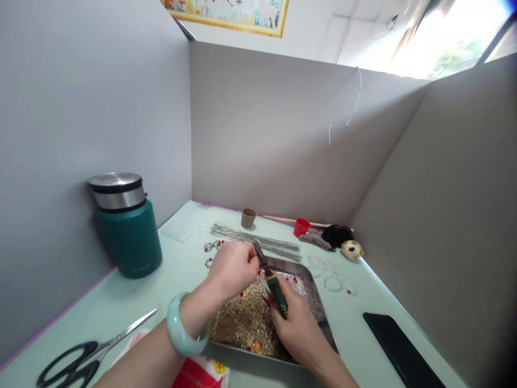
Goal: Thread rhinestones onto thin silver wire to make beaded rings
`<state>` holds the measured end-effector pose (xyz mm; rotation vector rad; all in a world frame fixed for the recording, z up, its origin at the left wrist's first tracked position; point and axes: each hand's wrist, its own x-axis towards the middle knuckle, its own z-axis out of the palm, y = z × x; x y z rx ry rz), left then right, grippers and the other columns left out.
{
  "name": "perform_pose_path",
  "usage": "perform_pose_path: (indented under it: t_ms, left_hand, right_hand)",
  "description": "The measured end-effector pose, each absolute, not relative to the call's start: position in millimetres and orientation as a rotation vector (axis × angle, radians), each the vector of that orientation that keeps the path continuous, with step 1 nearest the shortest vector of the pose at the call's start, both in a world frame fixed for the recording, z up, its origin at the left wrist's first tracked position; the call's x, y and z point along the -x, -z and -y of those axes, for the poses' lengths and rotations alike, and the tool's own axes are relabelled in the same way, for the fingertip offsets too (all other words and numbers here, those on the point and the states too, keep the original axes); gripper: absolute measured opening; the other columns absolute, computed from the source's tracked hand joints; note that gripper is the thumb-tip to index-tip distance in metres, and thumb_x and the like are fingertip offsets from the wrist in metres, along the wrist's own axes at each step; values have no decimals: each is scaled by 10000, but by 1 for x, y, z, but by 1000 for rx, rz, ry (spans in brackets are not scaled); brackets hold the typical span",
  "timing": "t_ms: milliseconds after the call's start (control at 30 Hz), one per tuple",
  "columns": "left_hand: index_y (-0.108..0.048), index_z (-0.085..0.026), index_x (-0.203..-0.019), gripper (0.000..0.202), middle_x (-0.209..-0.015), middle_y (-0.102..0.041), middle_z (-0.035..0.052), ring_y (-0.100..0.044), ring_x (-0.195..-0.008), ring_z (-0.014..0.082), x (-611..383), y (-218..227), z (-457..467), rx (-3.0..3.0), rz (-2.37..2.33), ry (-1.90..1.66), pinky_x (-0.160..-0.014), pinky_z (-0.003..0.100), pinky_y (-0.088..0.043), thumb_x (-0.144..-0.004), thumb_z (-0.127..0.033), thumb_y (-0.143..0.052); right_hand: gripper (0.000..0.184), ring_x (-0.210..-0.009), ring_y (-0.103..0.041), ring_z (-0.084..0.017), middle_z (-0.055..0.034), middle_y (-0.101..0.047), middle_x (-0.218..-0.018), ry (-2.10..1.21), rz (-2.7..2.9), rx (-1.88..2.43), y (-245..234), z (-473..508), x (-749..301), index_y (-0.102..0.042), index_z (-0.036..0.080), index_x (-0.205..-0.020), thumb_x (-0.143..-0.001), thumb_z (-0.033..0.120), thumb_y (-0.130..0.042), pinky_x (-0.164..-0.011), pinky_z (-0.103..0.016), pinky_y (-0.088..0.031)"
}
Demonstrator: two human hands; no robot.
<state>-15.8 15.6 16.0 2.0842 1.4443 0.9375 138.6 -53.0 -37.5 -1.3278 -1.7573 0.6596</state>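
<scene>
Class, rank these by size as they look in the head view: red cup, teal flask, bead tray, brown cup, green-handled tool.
1. Bead tray, partly hidden
2. Teal flask
3. Green-handled tool
4. Brown cup and red cup: too alike to rank

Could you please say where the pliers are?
In the head view, the pliers are below centre, in the right hand, over the bead tray, tip beside the left hand.

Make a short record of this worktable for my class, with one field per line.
Right hand: grips a green-handled tool
Left hand: fingers closed near the tool's tip; anything held is hidden
Left wrist: pale green bangle
Tray: metal, with gold-coloured beads
Behind tray: thin metal wires
Left side: teal flask upright, scissors lying
Right side: black slab
</scene>
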Motion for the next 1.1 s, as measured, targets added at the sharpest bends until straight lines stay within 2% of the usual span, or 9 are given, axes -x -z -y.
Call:
perform_pose_path:
  t_ms: [233, 333, 433, 567, 633, 700, 800, 967, 1100]
  left_hand:
    - [-533, -176, -612, 187, -507, -410, -41, -259, -429, 75, 24, -23, -21, -1631, -929, -803, -434, 250, -184, -710, -329, -581]
    - [-554, -169, -590, 153, -507, -445, -28, -324, -458, 87, 25, -24, -20, -1729, -1049, -868, -455, 253, -226, -681, -289, -582]
    - [-589, -168, -592, 115, -538, -523, -1, -421, -520, 118, 23, -23, -17, -1868, -1213, -928, -505, 266, -291, -673, -240, -548]
    - [-579, -167, -631, 125, -589, -534, -6, -435, -547, 116, 20, -22, -18, -1753, -1158, -1011, -521, 259, -319, -704, -262, -544]
    - [-565, -167, -669, 132, -592, -513, -18, -401, -510, 99, 19, -22, -19, -1644, -1086, -1010, -486, 245, -303, -729, -280, -537]
    - [-546, -166, -692, 128, -588, -498, -25, -365, -463, 83, 18, -21, -20, -1558, -1040, -960, -446, 237, -279, -747, -280, -529]
    - [-527, -164, -718, 118, -631, -531, -9, -381, -443, 74, 17, -18, -21, -1499, -972, -937, -433, 236, -288, -764, -273, -528]
    - [-529, -157, -788, 63, -660, -546, -9, -397, -437, 61, 18, -17, -20, -1362, -929, -1019, -449, 232, -302, -783, -220, -532]
    - [-547, -146, -780, 54, -659, -543, -2, -453, -487, 72, 17, -21, -18, -1160, -867, -1019, -470, 225, -333, -772, -194, -568]
  right_hand:
    - [113, -568, -555, -140, 7, -585, -686, -1018, 1706, 1309, 29, 60, -143, -551, 177, -843, -771, 145, -470, -570, -252, -462]
    - [285, -861, -604, -204, -44, -642, -915, -764, 1752, 1318, 32, 56, -144, -573, 183, -982, -728, 88, -486, -794, -322, -465]
    - [552, -1131, -504, -252, -73, -589, -1184, -519, 1723, 1352, 37, 50, -146, -503, 206, -1218, -683, 68, -513, -973, -397, -361]
    - [311, -724, -638, -224, -50, -675, -808, -878, 1397, 1431, 35, 45, -158, -593, 159, -1039, -737, 213, -546, -708, -365, -504]
    - [278, -628, -643, -205, -55, -683, -820, -1184, 1093, 1270, 31, 42, -168, -592, 158, -1005, -744, 248, -551, -606, -347, -519]
    - [328, -887, -657, -241, -90, -666, -1056, -1374, 854, 1021, 29, 40, -179, -586, 172, -1050, -726, 205, -556, -754, -382, -525]
    - [331, -1168, -522, -276, -114, -601, -1213, -1531, 694, 820, 28, 39, -190, -593, 169, -1048, -723, 191, -535, -899, -451, -469]
    - [398, -1139, -542, -290, -118, -572, -1251, -1513, 847, 931, 34, 46, -179, -580, 167, -1106, -711, 151, -540, -853, -440, -493]
    - [444, -1025, -597, -277, -97, -650, -1090, -1332, 1166, 1143, 34, 52, -157, -586, 168, -1135, -692, 146, -587, -850, -407, -475]
